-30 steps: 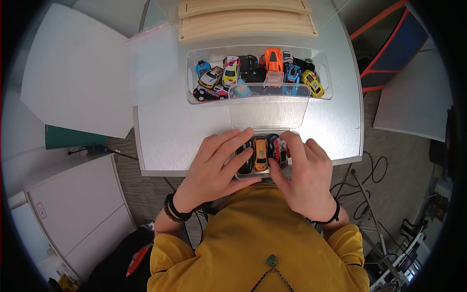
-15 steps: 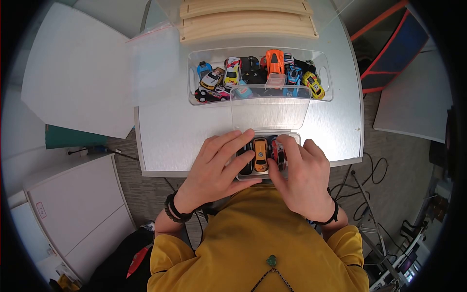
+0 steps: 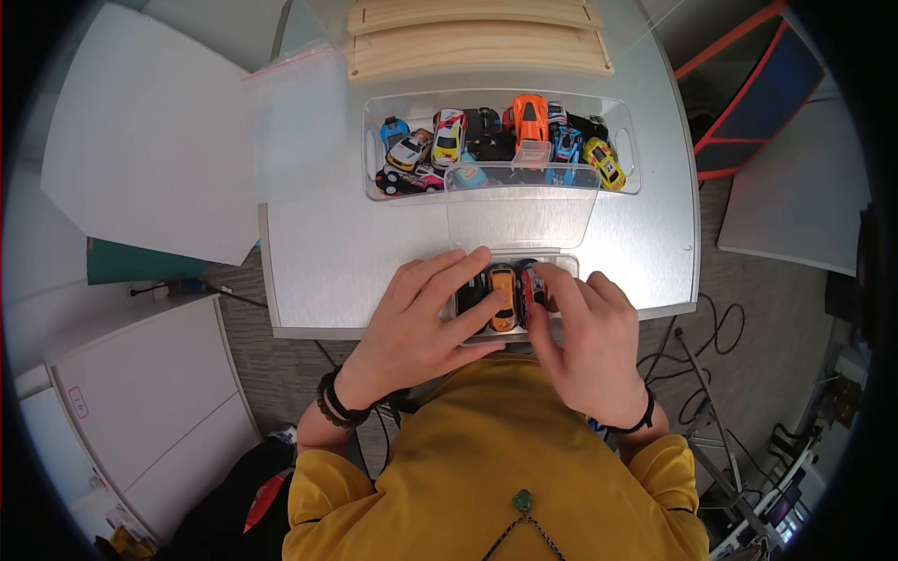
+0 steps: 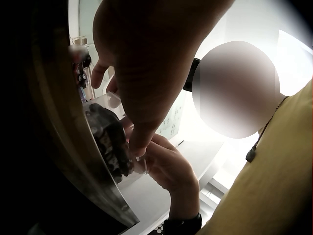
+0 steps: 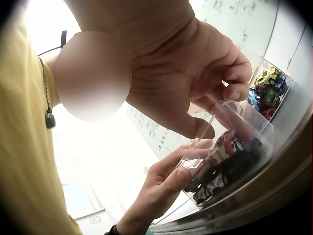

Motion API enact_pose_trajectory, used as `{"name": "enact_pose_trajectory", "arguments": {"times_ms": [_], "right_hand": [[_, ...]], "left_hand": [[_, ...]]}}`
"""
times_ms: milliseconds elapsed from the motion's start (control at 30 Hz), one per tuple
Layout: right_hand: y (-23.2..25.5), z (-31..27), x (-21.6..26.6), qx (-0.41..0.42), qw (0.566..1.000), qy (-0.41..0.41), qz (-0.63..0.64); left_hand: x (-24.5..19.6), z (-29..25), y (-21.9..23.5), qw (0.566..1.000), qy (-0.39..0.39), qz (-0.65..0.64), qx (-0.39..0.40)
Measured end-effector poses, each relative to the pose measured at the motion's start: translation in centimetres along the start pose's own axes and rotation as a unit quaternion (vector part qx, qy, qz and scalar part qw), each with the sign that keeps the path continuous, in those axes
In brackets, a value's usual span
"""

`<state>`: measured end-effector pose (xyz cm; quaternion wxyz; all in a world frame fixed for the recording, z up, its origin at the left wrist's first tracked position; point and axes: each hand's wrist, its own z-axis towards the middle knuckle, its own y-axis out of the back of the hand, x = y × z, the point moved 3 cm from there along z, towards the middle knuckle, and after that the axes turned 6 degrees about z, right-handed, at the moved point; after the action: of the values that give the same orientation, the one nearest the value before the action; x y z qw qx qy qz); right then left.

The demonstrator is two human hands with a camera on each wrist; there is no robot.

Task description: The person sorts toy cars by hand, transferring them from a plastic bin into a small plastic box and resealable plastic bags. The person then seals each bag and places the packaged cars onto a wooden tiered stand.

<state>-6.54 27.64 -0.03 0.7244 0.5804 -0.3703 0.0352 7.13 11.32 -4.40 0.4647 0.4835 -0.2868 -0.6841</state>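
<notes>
Nearest the body, at the counter's [image 3: 327, 252] front edge, sits a small clear case [image 3: 561, 261] packed with toy cars standing side by side: a black car [image 3: 470, 292], an orange car [image 3: 503, 297] and a red-and-white car [image 3: 531, 285]. The left hand [image 3: 416, 313] steadies the case from its own side, fingers [image 3: 458, 276] extended flat over the black car and the thumb tucked beneath the near wall, so it presses rather than clenches. The right hand [image 3: 585, 332] curls round the opposite side, its fingers [image 3: 552, 280] bent onto the red-and-white car and the case wall in a light pinch; the right wrist view confirms the curled grip on the transparent rim [image 5: 230, 105]. Seating a car well here calls, in judgement, for even downward pressure with the case braced on both sides, since the thin plastic may skid or flex near the counter edge. The cars look glossy, hard and tightly fitted, wheels hidden against the case floor. Just beyond, the case's clear lid [image 3: 519, 210] lies open and away from the body. Farther still stands a larger clear bin [image 3: 629, 140] holding loose toy cars in yellow, blue, orange and black. At the far edge rest curved wooden track pieces [image 3: 477, 37].
</notes>
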Motion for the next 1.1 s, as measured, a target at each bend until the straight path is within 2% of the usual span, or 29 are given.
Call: {"name": "enact_pose_trajectory", "arguments": {"times_ms": [167, 233, 267, 333, 633, 1100], "right_hand": [[0.4, 0.0, -0.4, -0.028, 0.999, 0.013, 0.02], [0.7, 0.0, -0.8, -0.093, 0.992, 0.039, 0.076], [0.8, 0.0, -0.7, -0.093, 0.992, 0.038, 0.076], [1.2, -0.1, -0.7, -0.121, 0.979, -0.04, 0.156], [1.2, 0.0, -2.9, -0.178, 0.973, 0.017, 0.145], [-0.2, 0.4, -2.9, -0.164, 0.972, 0.051, 0.163]], "left_hand": [[0.1, 0.0, 0.0, 1.0, -0.004, -0.003, -0.003], [0.1, 0.0, 0.0, 1.0, -0.003, -0.001, -0.002], [0.1, 0.0, 0.0, 1.0, -0.003, -0.001, -0.002], [0.1, 0.0, 0.1, 1.0, 0.002, -0.006, -0.004], [0.1, 0.1, 0.1, 1.0, 0.016, -0.014, -0.011], [0.3, 0.2, 0.4, 1.0, 0.018, -0.01, -0.003]]}}
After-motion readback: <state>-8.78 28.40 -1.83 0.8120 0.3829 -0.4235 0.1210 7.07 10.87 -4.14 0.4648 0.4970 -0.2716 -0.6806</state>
